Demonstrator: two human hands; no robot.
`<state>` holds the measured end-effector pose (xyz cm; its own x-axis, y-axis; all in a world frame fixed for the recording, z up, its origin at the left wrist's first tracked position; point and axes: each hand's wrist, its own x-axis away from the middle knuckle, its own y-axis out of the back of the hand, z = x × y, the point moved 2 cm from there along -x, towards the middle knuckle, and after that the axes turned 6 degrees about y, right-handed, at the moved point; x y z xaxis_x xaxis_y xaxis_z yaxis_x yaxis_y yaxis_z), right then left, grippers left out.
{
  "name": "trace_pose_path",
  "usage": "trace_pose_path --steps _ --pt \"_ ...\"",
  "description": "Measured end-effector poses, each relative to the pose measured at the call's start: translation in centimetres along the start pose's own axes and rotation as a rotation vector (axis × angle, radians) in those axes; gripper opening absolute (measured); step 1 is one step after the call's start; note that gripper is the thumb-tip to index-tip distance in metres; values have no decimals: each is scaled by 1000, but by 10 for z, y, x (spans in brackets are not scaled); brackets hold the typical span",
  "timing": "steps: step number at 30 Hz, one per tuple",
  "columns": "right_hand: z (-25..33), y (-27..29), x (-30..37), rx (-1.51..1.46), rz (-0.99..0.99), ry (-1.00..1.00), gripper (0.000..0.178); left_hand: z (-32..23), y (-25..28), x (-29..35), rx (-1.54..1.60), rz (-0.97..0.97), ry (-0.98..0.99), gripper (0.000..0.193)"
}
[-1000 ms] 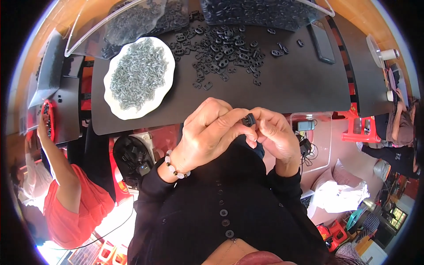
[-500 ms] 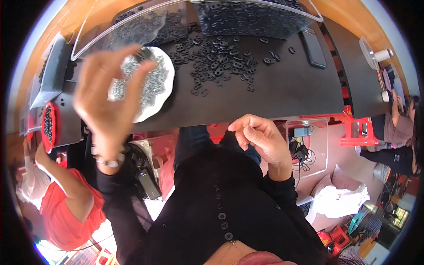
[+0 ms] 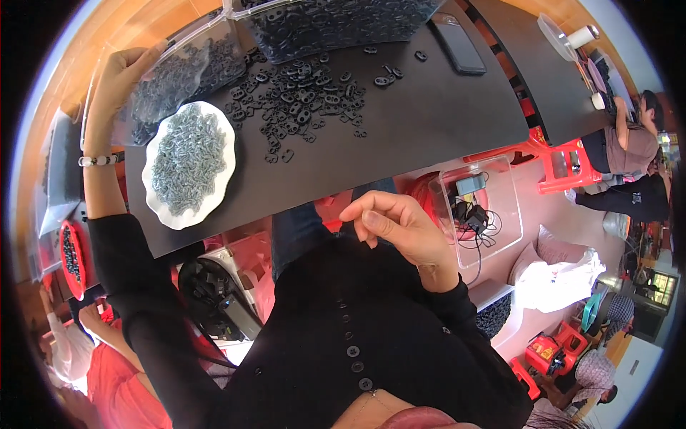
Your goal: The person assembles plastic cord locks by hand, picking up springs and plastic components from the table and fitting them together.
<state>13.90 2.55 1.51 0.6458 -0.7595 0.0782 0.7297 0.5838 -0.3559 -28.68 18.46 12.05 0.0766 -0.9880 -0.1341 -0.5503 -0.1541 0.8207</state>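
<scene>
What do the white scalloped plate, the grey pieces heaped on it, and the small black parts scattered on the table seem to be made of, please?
The plate looks like glazed ceramic or melamine: a smooth, glossy white rim. The grey pieces appear metallic, dull silver-grey with small glints, probably bent wire or stamped metal. The black parts look like moulded plastic or rubber: matte, uniform, with holes. The table top seems a dark matte laminate.

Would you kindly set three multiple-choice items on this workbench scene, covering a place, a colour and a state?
1. Where is the left hand?
A. on the clear plastic bin
B. on the phone
C. in the lap

2. What colour is the scalloped plate?
A. red
B. white
C. black

3. How is the right hand?
A. flat on the black table
B. fingers curled, near the body, off the table
C. gripping the plate

Answers:
1 A, its fingers lie on the bin's edge.
2 B, the rim is white under grey pieces.
3 B, it hangs below the table edge.
</scene>
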Motion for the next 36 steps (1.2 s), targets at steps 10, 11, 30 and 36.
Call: trace_pose_path --steps 10,11,30,36 --pt "-3 0 -10 11 9 -27 26 -12 -6 14 91 -38 -110 47" --pt "-5 0 -12 6 13 -32 26 -15 -11 20 131 -107 -175 38" --pt "13 -9 -70 632 -201 147 17 -116 -160 212 469 -221 139 5" --pt "10 -12 -97 1122 -219 447 13 -108 -171 213 386 -214 152 5"
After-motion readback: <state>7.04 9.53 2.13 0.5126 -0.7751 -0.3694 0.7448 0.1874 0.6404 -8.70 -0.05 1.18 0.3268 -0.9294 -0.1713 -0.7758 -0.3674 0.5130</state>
